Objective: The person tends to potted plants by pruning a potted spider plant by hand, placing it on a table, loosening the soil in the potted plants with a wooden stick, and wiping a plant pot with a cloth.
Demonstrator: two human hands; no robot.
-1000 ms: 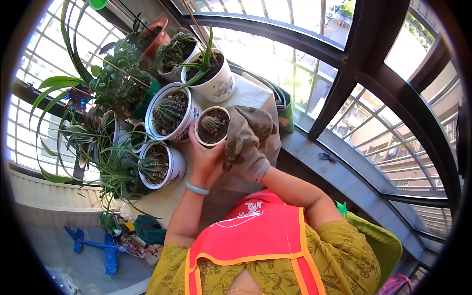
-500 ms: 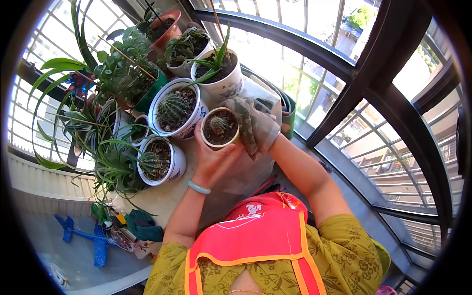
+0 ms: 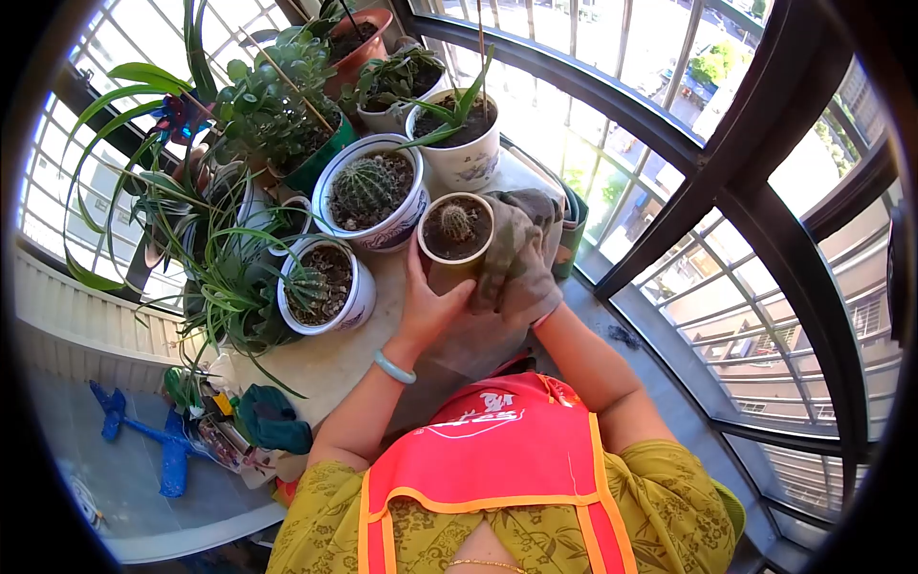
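A small pot [image 3: 449, 275] with a round, spiny cactus [image 3: 458, 223] in dark soil is held upright near the table's middle. My left hand [image 3: 432, 304], bare and with a pale bangle, is closed around its lower left side. My right hand [image 3: 521, 277] wears a grey-brown patterned glove and presses against the pot's right side with curled fingers. Some of its fingertips are hidden. Just left of the held pot stands a larger blue-and-white pot [image 3: 406, 228] with a cactus [image 3: 366, 192]. Nearer me is another white pot [image 3: 359, 298] with a spiny plant.
A white patterned pot [image 3: 469, 165] with a leafy shoot stands behind. Several more plants, a green pot [image 3: 316, 170] and a terracotta pot [image 3: 368, 59] fill the back left. Barred windows [image 3: 612, 182] line the right. A blue toy plane [image 3: 172, 450] lies lower left.
The view has shifted, so the plants appear further right and higher. Both hands still hold the small cactus pot, and the gloved hand has turned slightly against its side.
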